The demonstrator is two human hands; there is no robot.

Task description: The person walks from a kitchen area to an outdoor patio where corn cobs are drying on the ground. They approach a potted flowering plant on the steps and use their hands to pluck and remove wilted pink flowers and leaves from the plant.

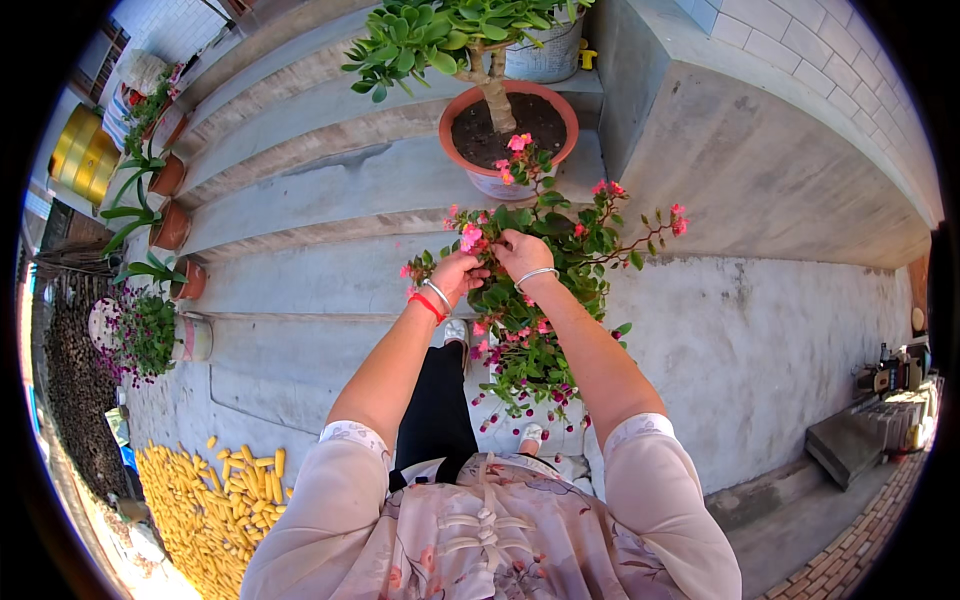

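Note:
A leafy plant with pink flowers [590,240] stands before me at the foot of the steps, its stems spreading to the right. My left hand [460,276], with a silver bangle and a red band at the wrist, is closed beside a pink bloom [471,237]. Whatever lies in its fingers is too small to name. Close by on the right, my right hand [522,256] wears a silver bangle and pinches among the flower cluster, fingertips partly hidden by leaves. Lower down, small purple blooms [530,392] hang near my shoes.
Beyond the flowers, a terracotta-rimmed pot [571,125] holds a thick-stemmed succulent [440,40]. Concrete steps [300,270] curve leftward, edged with brown plant pots [172,226]. Corn cobs [215,510] cover the lower left ground. A concrete wall [740,150] rises at right.

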